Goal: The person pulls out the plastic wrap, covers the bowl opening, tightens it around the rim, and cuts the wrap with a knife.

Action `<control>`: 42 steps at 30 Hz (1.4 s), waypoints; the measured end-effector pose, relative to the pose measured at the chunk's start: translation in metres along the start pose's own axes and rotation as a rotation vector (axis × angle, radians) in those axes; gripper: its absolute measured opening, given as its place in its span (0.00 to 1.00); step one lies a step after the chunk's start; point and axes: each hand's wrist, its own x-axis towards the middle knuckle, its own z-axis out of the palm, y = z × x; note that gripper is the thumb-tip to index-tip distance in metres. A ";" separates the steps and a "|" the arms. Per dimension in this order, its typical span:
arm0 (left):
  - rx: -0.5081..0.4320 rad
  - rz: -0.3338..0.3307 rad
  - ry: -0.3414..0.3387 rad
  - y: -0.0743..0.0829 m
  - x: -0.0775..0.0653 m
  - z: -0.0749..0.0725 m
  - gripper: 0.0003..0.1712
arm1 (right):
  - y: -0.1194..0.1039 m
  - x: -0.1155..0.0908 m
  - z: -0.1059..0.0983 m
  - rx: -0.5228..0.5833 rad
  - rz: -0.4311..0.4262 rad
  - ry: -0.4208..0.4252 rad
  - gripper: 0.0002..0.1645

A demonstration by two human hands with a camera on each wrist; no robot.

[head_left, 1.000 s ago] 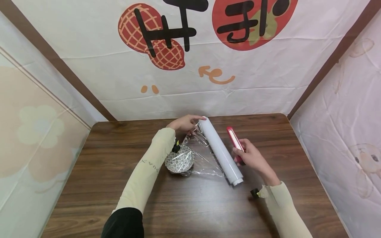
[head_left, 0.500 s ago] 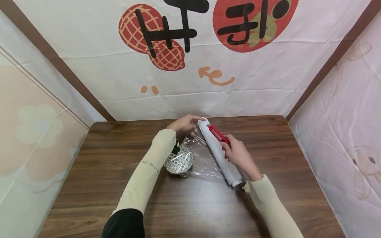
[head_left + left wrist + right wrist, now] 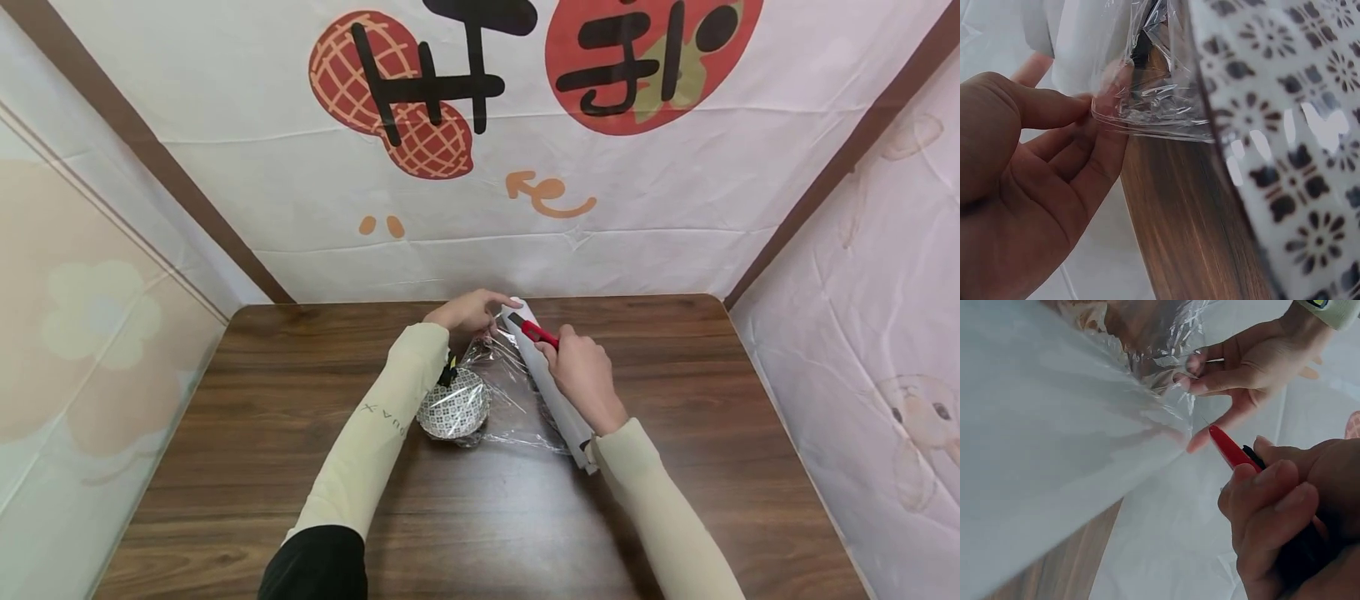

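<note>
A patterned bowl (image 3: 453,406) sits on the table, covered by clear cling film (image 3: 513,404) that stretches to a white cling film roll (image 3: 553,392). Beside the roll's far end, my left hand (image 3: 467,313) pinches the film's edge between thumb and fingers, and its index finger reaches to the roll's end. My right hand (image 3: 585,371) grips a red utility knife (image 3: 540,334), its blade out over the roll near that end. In the right wrist view the knife's tip (image 3: 1212,430) points toward my left hand (image 3: 1247,375). Whether the blade touches film cannot be told.
The brown wooden table (image 3: 360,483) ends at a white printed cloth wall (image 3: 300,192) just behind the roll's far end. More cloth walls stand at the left and right sides.
My right hand has moved left with the utility knife, from beside the roll to above its far end, and the blade now shows. My left hand and the bowl have stayed in place.
</note>
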 end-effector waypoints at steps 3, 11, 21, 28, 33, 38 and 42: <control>-0.019 -0.005 -0.001 0.002 -0.002 0.000 0.42 | -0.002 0.002 0.003 -0.010 0.005 0.012 0.26; -0.023 -0.019 -0.018 0.004 -0.002 -0.002 0.42 | -0.010 0.009 0.009 -0.034 -0.014 0.038 0.28; -0.033 -0.069 -0.037 0.006 0.001 -0.002 0.43 | -0.017 0.011 -0.003 -0.072 -0.034 0.107 0.31; -0.045 -0.057 -0.031 0.008 0.002 -0.002 0.44 | -0.021 0.022 -0.006 -0.064 -0.014 0.070 0.31; -0.031 -0.052 -0.033 0.007 0.003 -0.002 0.45 | -0.027 0.032 -0.001 -0.081 -0.062 -0.060 0.23; 0.030 -0.036 -0.024 0.004 0.007 -0.001 0.46 | -0.030 0.034 0.008 -0.103 -0.168 -0.139 0.20; 0.046 -0.026 -0.012 0.003 0.008 -0.001 0.46 | -0.036 0.039 0.016 -0.106 -0.183 -0.134 0.14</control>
